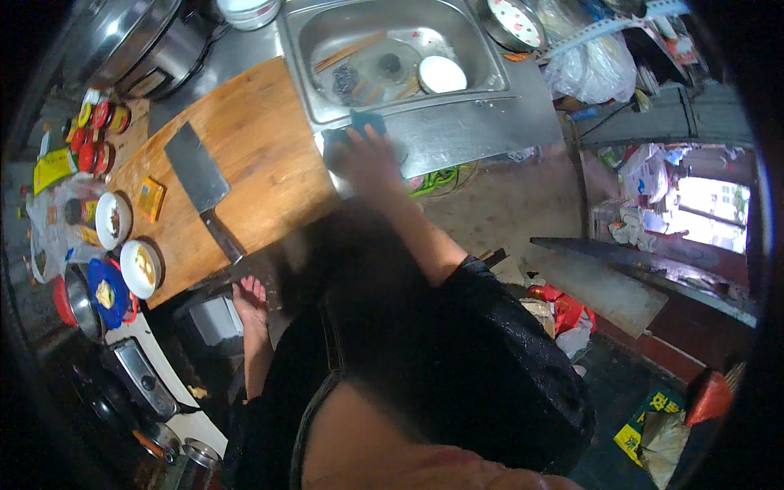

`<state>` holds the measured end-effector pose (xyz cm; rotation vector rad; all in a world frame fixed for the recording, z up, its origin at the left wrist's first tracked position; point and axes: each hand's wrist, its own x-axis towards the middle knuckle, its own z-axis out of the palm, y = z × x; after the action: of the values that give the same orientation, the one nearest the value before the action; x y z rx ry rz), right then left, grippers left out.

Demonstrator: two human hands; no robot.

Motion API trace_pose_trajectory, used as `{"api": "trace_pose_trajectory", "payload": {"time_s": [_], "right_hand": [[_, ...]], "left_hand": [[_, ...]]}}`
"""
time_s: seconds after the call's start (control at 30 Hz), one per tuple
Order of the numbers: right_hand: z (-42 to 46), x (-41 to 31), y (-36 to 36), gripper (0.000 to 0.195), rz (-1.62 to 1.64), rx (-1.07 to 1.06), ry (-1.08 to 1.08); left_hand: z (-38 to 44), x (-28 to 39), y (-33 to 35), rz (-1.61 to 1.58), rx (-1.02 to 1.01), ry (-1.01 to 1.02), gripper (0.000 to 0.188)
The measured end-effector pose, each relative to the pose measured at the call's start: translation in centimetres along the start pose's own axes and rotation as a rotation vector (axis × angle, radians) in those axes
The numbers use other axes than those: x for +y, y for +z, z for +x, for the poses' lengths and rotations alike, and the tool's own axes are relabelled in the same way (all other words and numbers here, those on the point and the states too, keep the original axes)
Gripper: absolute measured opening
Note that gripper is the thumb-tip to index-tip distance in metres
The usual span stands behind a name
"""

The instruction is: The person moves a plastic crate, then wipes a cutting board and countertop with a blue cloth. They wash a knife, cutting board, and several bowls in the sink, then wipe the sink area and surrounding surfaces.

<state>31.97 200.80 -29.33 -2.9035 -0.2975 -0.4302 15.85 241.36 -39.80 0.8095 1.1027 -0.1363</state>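
My right hand point(367, 160) lies over a dark teal cloth point(369, 122) on the steel rim in front of the sink point(404, 105), fingers spread and pressing on it. The hand is slightly blurred. My left hand point(250, 296) hangs below the front edge of the wooden cutting board point(269, 141), palm up with nothing in it. On the board lies a cleaver point(197, 168), its handle towards me, beside a small yellow packet point(151, 198). A white bowl point(442, 75), chopsticks point(350, 51) and a scouring pad point(346, 81) are in the sink.
Two white bowls with food point(114, 220) stand at the board's left end, near red-lidded jars point(95, 157) and a blue plate point(109, 293). A large steel pot point(160, 76) is at the upper left. A metal bowl point(513, 24) and plastic bags point(591, 67) sit right of the sink.
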Motion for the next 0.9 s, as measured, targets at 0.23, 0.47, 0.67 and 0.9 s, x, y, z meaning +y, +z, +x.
{"api": "trace_pose_trajectory", "payload": {"time_s": [0.23,0.47,0.67,0.9], "right_hand": [[-2.4,11.0,-2.5,0.039,-0.087,0.018,0.162],[-3.6,24.4,-6.0,0.043,-0.163,-0.001,0.342],[-6.2,36.3,-6.4,0.041,-0.251,0.192,0.402],[-5.0,45.7,-7.5,0.031,-0.327,0.364,0.648]], "left_hand": [[-1.0,-3.6,-2.9,-0.049,-0.107,-0.077,0.034],[-3.0,-9.3,-1.8,-0.042,-0.077,-0.138,0.04],[-6.0,-13.2,2.1,-0.062,-0.095,-0.161,0.042],[-9.5,-16.0,7.0,-0.052,-0.044,-0.117,0.041]]}}
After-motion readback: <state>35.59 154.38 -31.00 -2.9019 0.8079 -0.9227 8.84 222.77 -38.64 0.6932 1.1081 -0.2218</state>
